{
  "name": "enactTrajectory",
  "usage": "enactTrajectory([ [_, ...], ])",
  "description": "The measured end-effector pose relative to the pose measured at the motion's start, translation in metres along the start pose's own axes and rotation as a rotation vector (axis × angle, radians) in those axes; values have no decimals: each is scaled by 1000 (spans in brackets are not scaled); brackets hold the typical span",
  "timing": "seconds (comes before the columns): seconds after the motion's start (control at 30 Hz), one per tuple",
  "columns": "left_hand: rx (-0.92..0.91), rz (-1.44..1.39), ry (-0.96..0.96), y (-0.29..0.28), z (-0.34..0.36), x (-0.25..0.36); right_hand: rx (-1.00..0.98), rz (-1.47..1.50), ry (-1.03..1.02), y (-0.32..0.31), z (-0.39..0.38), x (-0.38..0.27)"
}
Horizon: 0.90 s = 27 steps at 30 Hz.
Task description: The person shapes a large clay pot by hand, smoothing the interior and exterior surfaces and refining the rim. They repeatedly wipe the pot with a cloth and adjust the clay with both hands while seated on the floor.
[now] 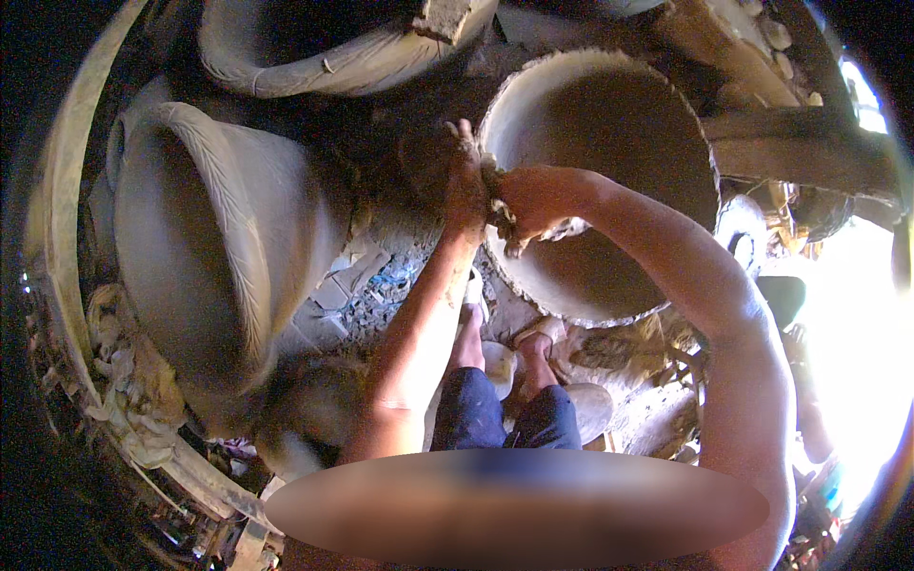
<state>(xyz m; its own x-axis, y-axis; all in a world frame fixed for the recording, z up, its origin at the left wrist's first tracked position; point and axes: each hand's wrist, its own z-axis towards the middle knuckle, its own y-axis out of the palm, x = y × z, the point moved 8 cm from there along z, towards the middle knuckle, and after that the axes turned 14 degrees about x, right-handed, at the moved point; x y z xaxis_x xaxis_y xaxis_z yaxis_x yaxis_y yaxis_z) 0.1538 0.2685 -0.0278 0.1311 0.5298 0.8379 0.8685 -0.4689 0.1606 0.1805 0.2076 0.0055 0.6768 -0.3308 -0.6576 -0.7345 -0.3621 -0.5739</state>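
Observation:
A large round clay pot (600,124) with a notched rim lies ahead of me, its hollow inside facing up. My left hand (465,181) is at the outside of its left rim, clay-smeared fingers stretched upward. Right beside it my right hand (538,207) reaches over the pot, fingers curled on a lump of wet clay (495,186) at that rim. Part of what the fingers grip is hidden behind the hand.
Another big clay vessel (295,219) with a folded-looking rim stands left; a third (276,76) is at the top. Wooden beams (790,143) are at right, beside bright daylight. Rubble (357,290) covers the ground near my sandalled feet (538,347).

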Motion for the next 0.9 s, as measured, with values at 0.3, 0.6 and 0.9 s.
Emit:
enactTrajectory([
  [0.3, -182, -24, -212, -20, -4, -9, 533, 58, 214, -12, -9, 35],
  [0.6, -154, -150, 16, -1, 13, -17, 184, -23, 13, 3, 5, 7],
  [0.9, -274, -53, -138, -22, -1, -11, 678, 65, 248, -2, -19, 30],
])
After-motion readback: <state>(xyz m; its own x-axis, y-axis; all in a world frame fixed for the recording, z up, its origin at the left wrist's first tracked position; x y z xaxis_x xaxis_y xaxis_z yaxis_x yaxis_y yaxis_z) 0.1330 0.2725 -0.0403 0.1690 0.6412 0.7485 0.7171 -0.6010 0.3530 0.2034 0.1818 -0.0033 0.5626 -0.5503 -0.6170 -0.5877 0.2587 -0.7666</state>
